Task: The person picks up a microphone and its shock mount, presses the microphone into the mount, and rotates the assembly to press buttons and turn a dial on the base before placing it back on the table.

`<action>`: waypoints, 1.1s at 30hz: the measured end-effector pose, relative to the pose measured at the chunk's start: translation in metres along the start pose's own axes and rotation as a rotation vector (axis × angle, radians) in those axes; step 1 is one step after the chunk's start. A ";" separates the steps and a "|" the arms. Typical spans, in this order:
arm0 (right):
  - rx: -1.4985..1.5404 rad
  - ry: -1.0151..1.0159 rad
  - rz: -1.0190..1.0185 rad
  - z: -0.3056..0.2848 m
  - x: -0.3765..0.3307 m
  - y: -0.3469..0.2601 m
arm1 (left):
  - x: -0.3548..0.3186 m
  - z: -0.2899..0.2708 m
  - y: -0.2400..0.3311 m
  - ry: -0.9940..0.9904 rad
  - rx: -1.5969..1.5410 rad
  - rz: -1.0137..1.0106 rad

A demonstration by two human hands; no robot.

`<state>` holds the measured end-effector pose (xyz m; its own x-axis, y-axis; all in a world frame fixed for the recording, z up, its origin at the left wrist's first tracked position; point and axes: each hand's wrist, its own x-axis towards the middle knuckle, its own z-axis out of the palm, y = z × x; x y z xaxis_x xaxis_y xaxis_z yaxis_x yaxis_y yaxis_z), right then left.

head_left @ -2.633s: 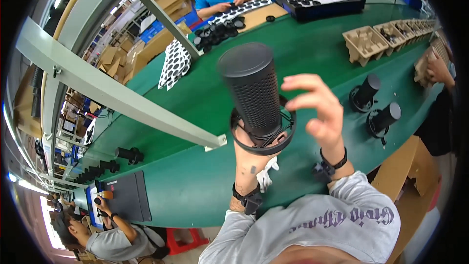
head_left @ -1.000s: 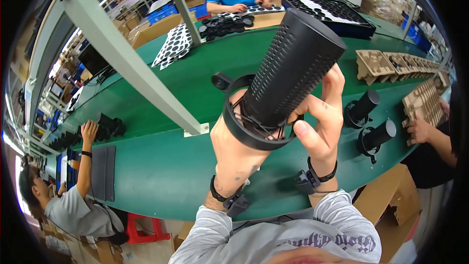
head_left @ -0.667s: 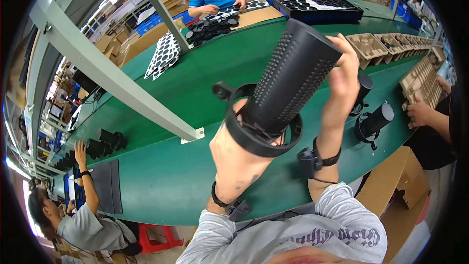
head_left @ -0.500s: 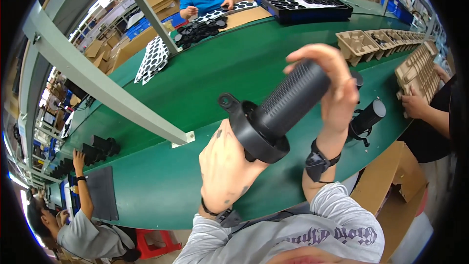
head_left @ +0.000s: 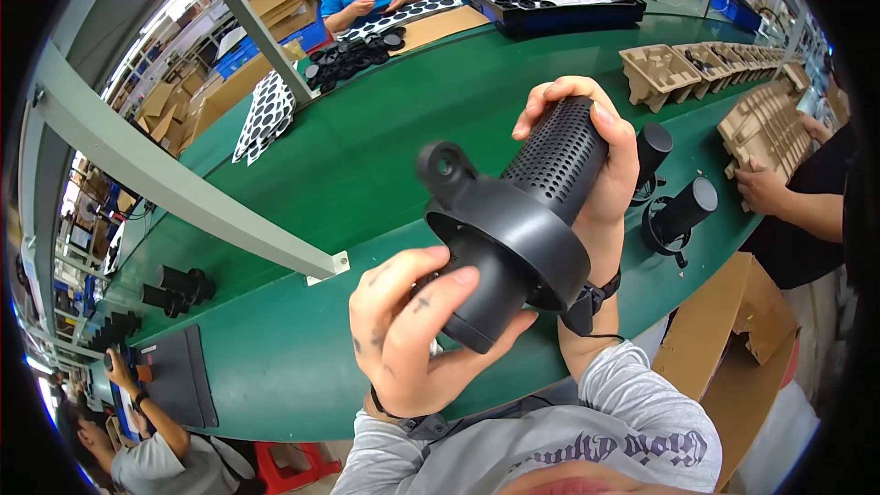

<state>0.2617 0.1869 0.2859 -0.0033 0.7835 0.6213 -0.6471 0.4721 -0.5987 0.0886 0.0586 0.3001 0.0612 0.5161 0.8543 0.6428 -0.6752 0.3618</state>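
Over the green table I hold a black perforated cylinder (head_left: 561,151) tilted, its holed end up and to the right. Round its middle sits a wide black collar with a looped lug on its far left side. My right hand (head_left: 616,151) wraps the holed end from the right, its fingertips over the top. Against the smooth lower end, my left hand (head_left: 417,335) grips with fingers and thumb. Two similar black cylinders stand on the table to the right of my hands: a nearer one (head_left: 686,208) with a ring-shaped base, and one (head_left: 652,148) partly hidden behind my right hand.
A grey metal post (head_left: 183,170) is fixed to the table on the left. At far right a person's hands hold a moulded pulp tray (head_left: 770,124), near a row of pulp trays (head_left: 662,76). A black tray (head_left: 550,0) and a person in blue are across the table.
The cylinder has turned so its holes and smooth lower end show. My right hand has closed on the holed end; my left hand has shifted from the collar to the lower end.
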 end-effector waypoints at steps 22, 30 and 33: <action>0.061 0.008 0.007 -0.007 0.002 0.007 | -0.010 0.012 0.006 -0.206 0.052 0.476; 0.157 -0.047 0.040 -0.012 0.006 0.015 | -0.012 0.021 0.013 -0.147 0.117 0.493; 0.484 -0.089 0.137 -0.009 0.008 0.026 | -0.011 0.020 0.011 -0.128 0.164 0.546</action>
<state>0.2517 0.2090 0.2710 -0.1639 0.7777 0.6069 -0.9153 0.1095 -0.3875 0.1106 0.0563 0.2872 0.5017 0.1826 0.8456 0.6015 -0.7761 -0.1892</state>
